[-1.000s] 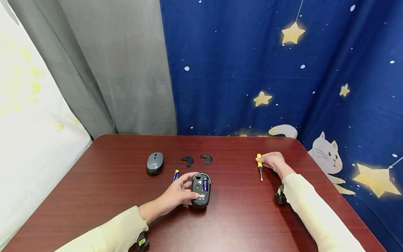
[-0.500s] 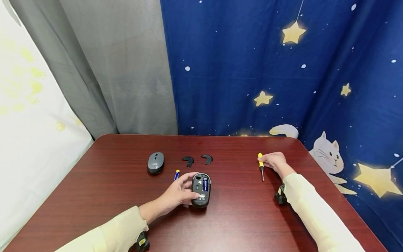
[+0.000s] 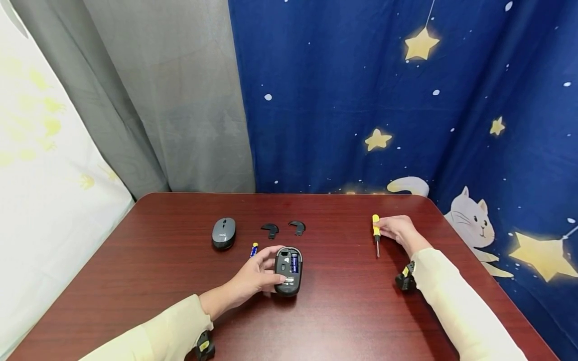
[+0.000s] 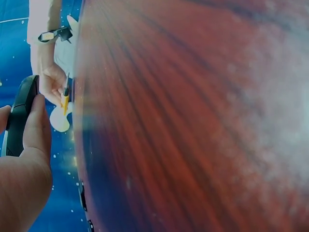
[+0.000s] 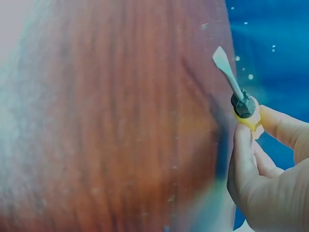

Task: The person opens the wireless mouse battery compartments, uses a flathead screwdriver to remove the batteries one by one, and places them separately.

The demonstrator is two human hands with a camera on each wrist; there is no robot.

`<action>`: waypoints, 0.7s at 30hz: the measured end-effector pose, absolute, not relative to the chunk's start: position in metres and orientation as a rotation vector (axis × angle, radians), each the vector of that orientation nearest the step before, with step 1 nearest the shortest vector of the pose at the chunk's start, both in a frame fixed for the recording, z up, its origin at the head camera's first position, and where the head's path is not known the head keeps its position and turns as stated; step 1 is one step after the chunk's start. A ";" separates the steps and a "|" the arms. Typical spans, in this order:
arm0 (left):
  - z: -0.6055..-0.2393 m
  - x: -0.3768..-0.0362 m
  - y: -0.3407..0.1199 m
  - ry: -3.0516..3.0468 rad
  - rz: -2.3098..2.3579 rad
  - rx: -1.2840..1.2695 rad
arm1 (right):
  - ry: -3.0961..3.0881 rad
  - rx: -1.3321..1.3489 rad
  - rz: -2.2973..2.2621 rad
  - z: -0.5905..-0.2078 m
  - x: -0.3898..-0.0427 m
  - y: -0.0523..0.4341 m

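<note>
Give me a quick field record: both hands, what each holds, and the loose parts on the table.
left hand: grips the upturned black mouse, battery bay open
right hand: pinches the yellow screwdriver, blade toward the person
loose battery: lying just left of the black mouse
grey mouse: upright, far left
two black pieces: lying behind the black mouse
table: dark red wood

A home corner: starry cat curtain (image 3: 406,100), grey drape (image 3: 171,100), wooden table (image 3: 338,311).
</note>
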State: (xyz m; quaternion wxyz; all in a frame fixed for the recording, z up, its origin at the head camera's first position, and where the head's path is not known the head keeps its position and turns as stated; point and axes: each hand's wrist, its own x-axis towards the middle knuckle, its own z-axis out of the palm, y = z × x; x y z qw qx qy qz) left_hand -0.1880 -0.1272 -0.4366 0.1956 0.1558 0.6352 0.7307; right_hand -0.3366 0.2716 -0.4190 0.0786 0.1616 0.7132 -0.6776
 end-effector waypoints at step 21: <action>-0.436 -0.188 -0.124 1.765 2.043 0.430 | 1.943 0.290 -2.175 -0.394 -0.327 0.254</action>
